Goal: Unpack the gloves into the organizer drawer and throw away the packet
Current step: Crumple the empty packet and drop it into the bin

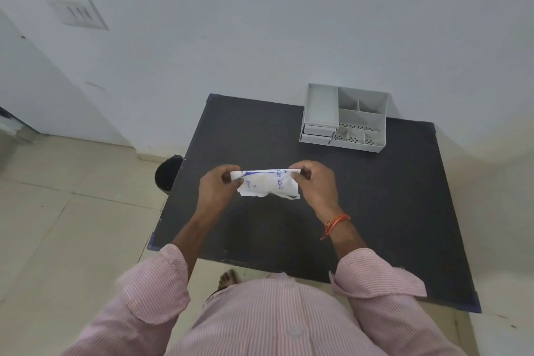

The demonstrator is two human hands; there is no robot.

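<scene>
A white glove packet (pixel 267 183) with blue print is held in the air above the middle of the black table (pixel 375 211). My left hand (pixel 215 188) pinches its left end and my right hand (pixel 315 182) pinches its right end. The packet's lower edge looks crumpled or torn. A grey organizer (pixel 345 117) with several compartments and small drawers on its left front stands at the table's far right, against the wall. No loose gloves are visible.
A dark round bin (pixel 167 172) stands on the tiled floor by the table's left edge. A white wall runs behind the table. My pink striped shirt fills the bottom of the view.
</scene>
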